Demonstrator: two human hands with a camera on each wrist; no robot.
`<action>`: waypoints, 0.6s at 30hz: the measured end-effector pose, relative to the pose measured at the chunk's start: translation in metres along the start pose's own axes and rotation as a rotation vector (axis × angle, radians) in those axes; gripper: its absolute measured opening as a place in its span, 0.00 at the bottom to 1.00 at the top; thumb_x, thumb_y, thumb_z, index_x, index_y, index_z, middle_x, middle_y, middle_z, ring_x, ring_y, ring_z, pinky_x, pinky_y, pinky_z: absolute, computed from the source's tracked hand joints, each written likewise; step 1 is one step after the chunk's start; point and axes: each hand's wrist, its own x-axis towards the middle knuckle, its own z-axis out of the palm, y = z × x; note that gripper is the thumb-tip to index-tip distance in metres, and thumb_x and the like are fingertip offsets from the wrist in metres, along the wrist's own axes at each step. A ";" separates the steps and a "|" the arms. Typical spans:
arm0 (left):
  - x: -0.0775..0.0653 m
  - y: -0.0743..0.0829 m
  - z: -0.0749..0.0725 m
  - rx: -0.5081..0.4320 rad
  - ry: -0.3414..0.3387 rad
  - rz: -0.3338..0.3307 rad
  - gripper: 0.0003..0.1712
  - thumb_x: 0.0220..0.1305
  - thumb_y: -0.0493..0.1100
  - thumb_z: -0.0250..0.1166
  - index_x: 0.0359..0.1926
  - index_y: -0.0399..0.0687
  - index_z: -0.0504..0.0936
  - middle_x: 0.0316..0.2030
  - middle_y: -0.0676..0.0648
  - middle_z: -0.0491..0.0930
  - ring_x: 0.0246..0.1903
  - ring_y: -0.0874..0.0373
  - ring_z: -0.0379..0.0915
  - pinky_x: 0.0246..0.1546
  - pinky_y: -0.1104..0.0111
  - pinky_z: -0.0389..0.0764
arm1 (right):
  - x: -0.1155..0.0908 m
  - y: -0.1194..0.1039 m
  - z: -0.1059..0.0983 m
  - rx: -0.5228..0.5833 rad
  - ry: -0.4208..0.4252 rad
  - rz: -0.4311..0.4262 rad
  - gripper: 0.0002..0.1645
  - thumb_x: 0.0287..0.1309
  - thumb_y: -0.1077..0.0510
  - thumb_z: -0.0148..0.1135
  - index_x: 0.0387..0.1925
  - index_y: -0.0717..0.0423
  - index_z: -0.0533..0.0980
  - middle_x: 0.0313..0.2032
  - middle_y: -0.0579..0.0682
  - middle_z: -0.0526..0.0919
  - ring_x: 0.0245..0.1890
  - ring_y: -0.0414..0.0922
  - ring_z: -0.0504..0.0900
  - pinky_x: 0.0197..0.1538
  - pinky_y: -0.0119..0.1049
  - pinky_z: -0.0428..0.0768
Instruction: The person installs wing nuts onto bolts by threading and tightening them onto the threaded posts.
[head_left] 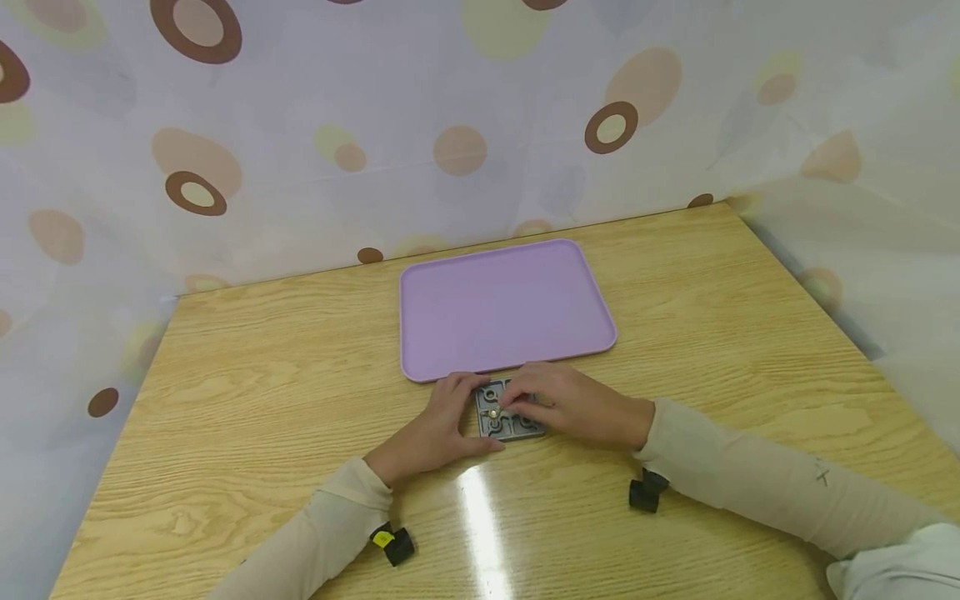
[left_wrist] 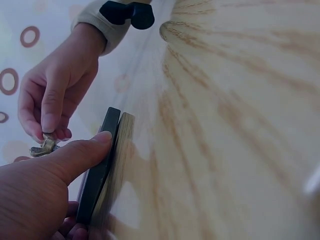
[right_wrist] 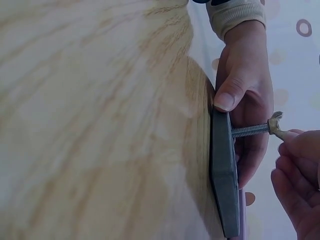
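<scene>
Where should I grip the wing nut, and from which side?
Probably by its wings, from above and the person's right: the wing nut sits atop the upright bolt, its wings flaring well clear of the gray plate. The right hand pinches a wing from that side, while the left hand grips the plate from the left.

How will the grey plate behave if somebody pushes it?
The grey plate probably slides rather than tips, being broad and low on the table. It seems stiff, with raised ribs. Pushed at the upright bolt, it might tilt instead.
</scene>
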 end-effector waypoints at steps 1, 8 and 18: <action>0.000 0.000 0.000 0.001 0.000 0.001 0.50 0.51 0.62 0.68 0.67 0.45 0.56 0.61 0.47 0.56 0.61 0.57 0.48 0.62 0.61 0.58 | 0.000 0.000 0.000 0.002 -0.002 -0.005 0.08 0.64 0.55 0.55 0.43 0.44 0.78 0.42 0.34 0.77 0.44 0.33 0.74 0.50 0.33 0.73; 0.000 -0.001 0.000 0.003 -0.002 0.000 0.50 0.51 0.62 0.68 0.68 0.47 0.56 0.61 0.47 0.56 0.61 0.57 0.48 0.61 0.61 0.58 | 0.000 -0.001 0.000 0.026 -0.011 -0.022 0.08 0.64 0.56 0.56 0.42 0.45 0.78 0.40 0.35 0.78 0.42 0.32 0.74 0.47 0.31 0.74; 0.000 0.000 -0.001 -0.004 -0.006 -0.001 0.50 0.51 0.63 0.67 0.68 0.46 0.56 0.62 0.46 0.56 0.61 0.56 0.48 0.61 0.59 0.59 | 0.001 -0.004 0.001 -0.012 -0.011 -0.003 0.12 0.64 0.51 0.55 0.47 0.47 0.77 0.47 0.36 0.76 0.49 0.34 0.73 0.53 0.34 0.72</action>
